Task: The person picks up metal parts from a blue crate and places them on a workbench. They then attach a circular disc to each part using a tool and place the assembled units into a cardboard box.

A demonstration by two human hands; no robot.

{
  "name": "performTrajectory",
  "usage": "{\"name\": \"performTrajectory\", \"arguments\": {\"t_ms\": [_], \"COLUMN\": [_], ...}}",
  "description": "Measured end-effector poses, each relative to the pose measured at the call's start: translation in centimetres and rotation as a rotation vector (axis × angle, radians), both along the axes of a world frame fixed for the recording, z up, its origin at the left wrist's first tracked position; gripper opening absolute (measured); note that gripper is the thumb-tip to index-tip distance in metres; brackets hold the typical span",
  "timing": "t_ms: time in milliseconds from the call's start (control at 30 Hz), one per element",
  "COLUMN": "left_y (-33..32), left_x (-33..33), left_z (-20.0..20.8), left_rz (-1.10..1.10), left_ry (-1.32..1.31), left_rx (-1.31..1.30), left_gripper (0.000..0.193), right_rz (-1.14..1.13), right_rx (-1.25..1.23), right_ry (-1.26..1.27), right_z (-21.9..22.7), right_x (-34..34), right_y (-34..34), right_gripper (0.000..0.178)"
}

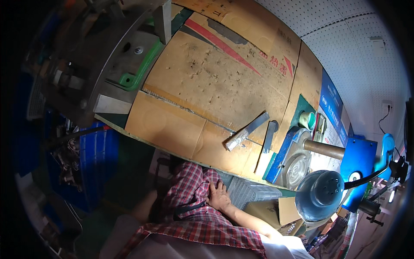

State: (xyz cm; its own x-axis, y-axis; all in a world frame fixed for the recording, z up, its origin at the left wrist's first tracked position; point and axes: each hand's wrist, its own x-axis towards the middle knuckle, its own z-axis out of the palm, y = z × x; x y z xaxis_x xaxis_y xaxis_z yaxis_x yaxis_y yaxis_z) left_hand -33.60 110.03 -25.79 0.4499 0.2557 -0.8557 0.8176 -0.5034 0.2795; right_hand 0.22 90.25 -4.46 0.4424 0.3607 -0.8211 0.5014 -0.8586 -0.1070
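Note:
My right hand (219, 196) lies on the red checked cloth (194, 183) over my lap, fingers spread and holding nothing. Low on the left, my left forearm (144, 208) shows dim and blurred beside the cloth; its hand is lost in shadow. Beyond my lap stands a cardboard-covered bench (207, 73), its top dotted with small dark marks. Near its front right lie a flat bar with a pale, wrapped-looking end (246, 131) and a slimmer dark tool with a rounded head (269, 136). Neither hand touches them.
At the bench's right stand a blue drill press (360, 157) with a round base and a grey lamp (320, 194). A small green-lined cup (307, 120) sits behind. Left are a green-edged machine (138, 73) and a blue crate (99, 151) of metal parts. An open carton (288, 210) stands right.

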Motion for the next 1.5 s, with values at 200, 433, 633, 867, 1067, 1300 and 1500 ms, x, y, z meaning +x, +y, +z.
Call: {"name": "performTrajectory", "arguments": {"t_ms": [200,433,633,867,1067,1300,1500], "left_y": [7.5,11.9,15.0,16.2,15.2,14.0,6.7], "left_x": [3.4,4.6,3.3,2.2,3.1,8.2,20.6], "left_z": [-8.1,-5.6,0.0,1.2,2.2,7.5,11.5], "left_rz": [-0.016,0.16,0.331,0.341,0.242,0.125,-0.116], "left_ry": [-0.225,-0.171,-0.043,0.011,-0.023,-0.255,-0.826], "left_rx": [0.069,-0.198,-0.48,-0.509,-0.431,-0.222,0.11], "left_gripper": [0.03,0.041,0.052,0.065,0.063,0.059,0.055], "right_rz": [-0.143,-0.339,-0.6,-1.297,-0.994,-0.889,-1.004], "right_rx": [0.109,0.233,0.385,0.44,0.29,0.411,0.255], "right_ry": [-0.164,-0.333,-0.407,-0.099,-0.126,-0.13,-0.144], "right_z": [-3.4,-8.2,-9.8,-10.0,-7.9,-10.6,-7.2], "right_x": [-0.5,-0.7,-0.4,-5.4,-5.4,-4.8,-3.0], "right_y": [0.2,2.2,-1.1,-15.5,-5.7,-9.2,-8.0], "right_gripper": [0.085,0.085,0.072,0.075,0.106,0.109,0.097]}}
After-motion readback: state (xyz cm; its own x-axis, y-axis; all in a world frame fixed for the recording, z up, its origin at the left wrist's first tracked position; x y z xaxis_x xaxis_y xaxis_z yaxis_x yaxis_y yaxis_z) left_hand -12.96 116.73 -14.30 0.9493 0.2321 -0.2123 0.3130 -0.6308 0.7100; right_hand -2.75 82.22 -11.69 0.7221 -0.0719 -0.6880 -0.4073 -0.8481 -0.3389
